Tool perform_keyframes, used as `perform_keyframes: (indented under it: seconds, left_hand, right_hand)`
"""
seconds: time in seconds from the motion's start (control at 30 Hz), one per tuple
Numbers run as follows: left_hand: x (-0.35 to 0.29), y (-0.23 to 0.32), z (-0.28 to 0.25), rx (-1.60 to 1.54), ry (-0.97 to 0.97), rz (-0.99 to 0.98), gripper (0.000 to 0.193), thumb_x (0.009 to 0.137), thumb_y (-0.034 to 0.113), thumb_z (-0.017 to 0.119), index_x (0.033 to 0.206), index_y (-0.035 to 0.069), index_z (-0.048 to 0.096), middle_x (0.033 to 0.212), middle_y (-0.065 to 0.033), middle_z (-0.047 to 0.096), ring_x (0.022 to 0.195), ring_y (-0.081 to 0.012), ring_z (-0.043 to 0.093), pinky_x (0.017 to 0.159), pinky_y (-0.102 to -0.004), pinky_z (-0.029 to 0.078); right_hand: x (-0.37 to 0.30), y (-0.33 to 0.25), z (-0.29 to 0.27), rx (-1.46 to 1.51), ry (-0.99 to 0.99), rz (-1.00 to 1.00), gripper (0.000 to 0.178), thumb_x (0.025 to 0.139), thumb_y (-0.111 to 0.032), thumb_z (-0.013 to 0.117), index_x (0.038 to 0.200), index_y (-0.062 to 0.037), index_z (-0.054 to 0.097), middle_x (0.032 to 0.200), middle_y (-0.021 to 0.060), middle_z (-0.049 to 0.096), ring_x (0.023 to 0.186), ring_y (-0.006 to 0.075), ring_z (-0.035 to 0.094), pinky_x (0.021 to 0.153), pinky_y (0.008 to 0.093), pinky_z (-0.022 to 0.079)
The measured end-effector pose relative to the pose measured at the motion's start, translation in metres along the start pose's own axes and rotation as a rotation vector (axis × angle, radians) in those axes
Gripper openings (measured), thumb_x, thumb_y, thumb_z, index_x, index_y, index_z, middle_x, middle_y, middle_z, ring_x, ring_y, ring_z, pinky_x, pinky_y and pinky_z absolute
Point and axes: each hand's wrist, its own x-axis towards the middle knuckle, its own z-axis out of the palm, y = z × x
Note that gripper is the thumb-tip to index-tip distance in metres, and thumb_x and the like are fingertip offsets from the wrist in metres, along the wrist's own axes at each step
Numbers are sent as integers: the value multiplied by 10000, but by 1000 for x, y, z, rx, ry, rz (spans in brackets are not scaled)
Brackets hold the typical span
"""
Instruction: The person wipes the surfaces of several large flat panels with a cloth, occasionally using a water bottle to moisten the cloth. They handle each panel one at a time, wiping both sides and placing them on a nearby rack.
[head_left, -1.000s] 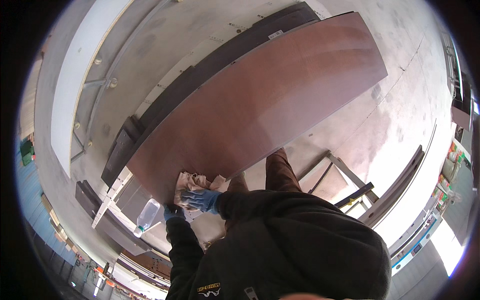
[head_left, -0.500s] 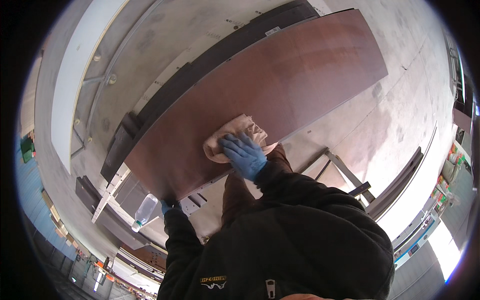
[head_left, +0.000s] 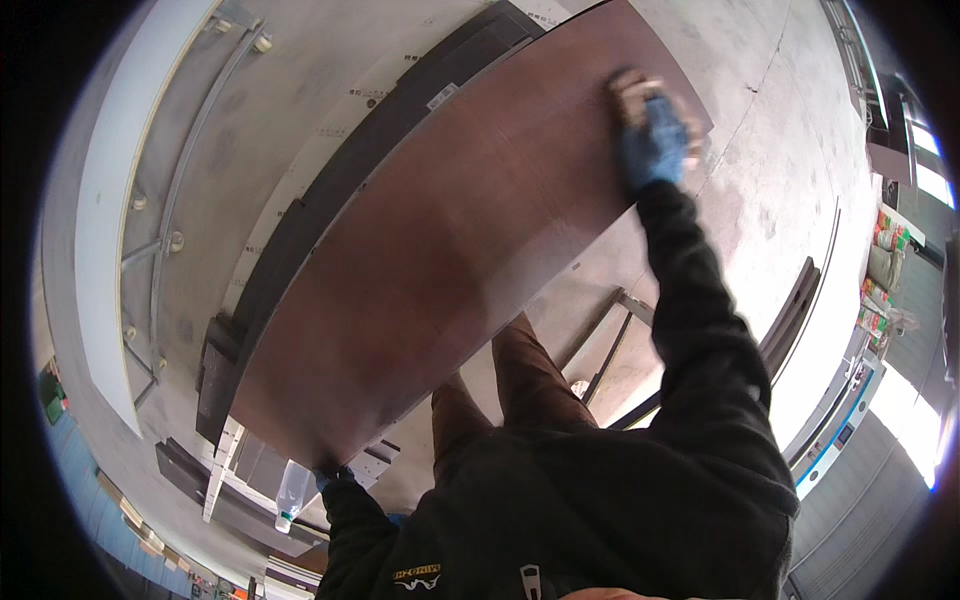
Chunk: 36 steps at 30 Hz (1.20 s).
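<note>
Brown panel (head_left: 440, 250) stretched slantwise before person's legs, right across middle of view. Dark boards (head_left: 400, 118) lay along its far edge. Then, out at panel's right end: tan cloth (head_left: 629, 88), blurred, on surface! Right hand (head_left: 655, 148), blue-gloved, pressed over it, arm reaching far; blur left finger grip untellable. Clear bottle (head_left: 293, 490) showed near panel's left end. Left hand (head_left: 323, 480), at near left corner, mostly hidden; grip impossible to tell.
</note>
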Motion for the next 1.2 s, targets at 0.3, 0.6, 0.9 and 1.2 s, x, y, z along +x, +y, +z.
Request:
perform_keyframes:
  seconds: [0.3,0.6,0.9,1.2]
  left_hand:
    - [-8,2,-18,-106,37,-47,497,1085,322,527,1535,110,508,1507,-96,579,1361,-236,549,1057,-396,498]
    - [9,-3,-52,-141,-12,-82,472,1041,391,643,1420,114,598,1431,-120,618,1338,-356,544,1086,-560,520]
    - [9,-14,-57,-176,-199,-49,448,1043,342,649,1408,90,586,1435,-118,600,1293,-336,572,1042,-553,550]
    - [8,-18,-45,-72,-188,55,536,1085,362,555,1483,4,532,1482,-176,565,1365,-332,529,1161,-458,452]
  right_hand:
    - [28,124,20,-243,-104,520,608,1064,-456,378,1445,-11,541,1444,244,576,1360,424,515,1156,532,373]
    - [12,-80,62,-324,-61,-176,525,1014,-260,545,1466,7,513,1489,252,547,1403,421,503,1183,492,396]
    - [-273,-511,51,136,-545,-903,558,1024,-221,534,1552,-57,455,1624,207,406,1511,472,354,1247,615,267]
    - [-382,-481,26,672,-571,-1059,455,951,-258,629,1359,-57,645,1553,157,529,1456,352,482,1244,511,329]
